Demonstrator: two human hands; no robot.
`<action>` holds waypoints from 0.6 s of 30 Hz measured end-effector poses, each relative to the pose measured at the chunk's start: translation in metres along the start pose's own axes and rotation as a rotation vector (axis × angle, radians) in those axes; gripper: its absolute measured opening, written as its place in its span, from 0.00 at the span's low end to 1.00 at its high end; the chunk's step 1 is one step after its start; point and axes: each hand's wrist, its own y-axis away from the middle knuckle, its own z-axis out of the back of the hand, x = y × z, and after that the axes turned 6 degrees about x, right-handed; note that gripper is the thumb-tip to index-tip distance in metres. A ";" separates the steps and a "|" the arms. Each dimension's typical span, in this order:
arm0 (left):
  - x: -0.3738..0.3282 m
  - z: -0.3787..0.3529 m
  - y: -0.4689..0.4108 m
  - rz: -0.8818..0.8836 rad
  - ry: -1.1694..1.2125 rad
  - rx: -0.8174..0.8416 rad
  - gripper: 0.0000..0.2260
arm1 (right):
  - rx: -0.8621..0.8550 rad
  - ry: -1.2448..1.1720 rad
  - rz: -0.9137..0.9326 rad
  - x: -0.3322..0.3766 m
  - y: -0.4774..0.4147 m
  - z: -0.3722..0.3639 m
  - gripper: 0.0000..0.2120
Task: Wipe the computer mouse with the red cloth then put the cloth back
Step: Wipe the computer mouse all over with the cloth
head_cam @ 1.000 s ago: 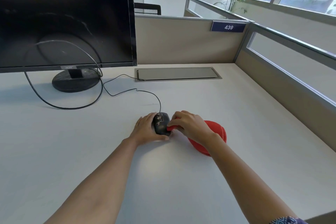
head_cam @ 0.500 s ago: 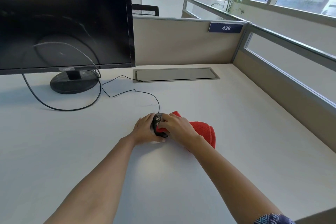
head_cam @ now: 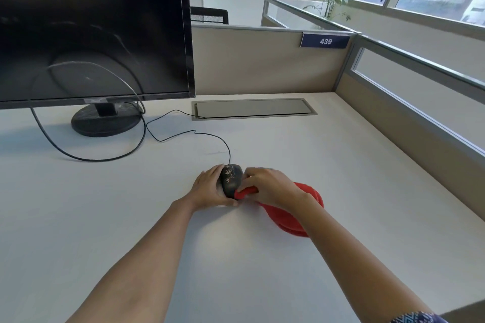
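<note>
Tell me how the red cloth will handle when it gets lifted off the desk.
Probably floppy: the red cloth bunches in the right hand and sags onto the desk. Likely light. Unlikely to slide off, lying flat.

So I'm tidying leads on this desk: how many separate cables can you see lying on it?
2. A thin cable runs from the mouse to the desk's cable hatch; a thicker cable loops round the monitor stand. Others may hide behind the monitor.

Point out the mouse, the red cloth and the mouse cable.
mouse [head_cam: 231, 178]: head view, bare black top.
red cloth [head_cam: 309, 193]: head view, folded part behind the right wrist.
mouse cable [head_cam: 210, 135]: head view, curve on the desk.
</note>
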 end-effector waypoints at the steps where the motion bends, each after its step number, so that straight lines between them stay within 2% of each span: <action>1: 0.000 0.000 -0.001 -0.002 -0.007 0.003 0.59 | -0.064 -0.016 -0.036 -0.001 -0.002 0.001 0.11; 4: 0.002 0.000 -0.001 -0.005 -0.017 0.014 0.59 | -0.126 -0.012 -0.102 0.003 -0.010 -0.003 0.11; 10: 0.001 0.000 -0.001 -0.010 -0.003 -0.018 0.58 | 0.068 -0.095 -0.122 -0.008 -0.008 0.003 0.10; 12: 0.000 0.001 -0.001 -0.003 -0.011 -0.013 0.59 | 0.001 -0.182 -0.173 -0.016 -0.008 0.014 0.11; 15: -0.001 0.001 -0.001 0.006 -0.020 -0.003 0.61 | -0.197 -0.317 -0.286 -0.023 -0.018 0.025 0.11; 18: -0.002 0.000 -0.001 0.037 -0.003 0.003 0.63 | -0.232 -0.290 -0.363 -0.026 -0.036 0.022 0.11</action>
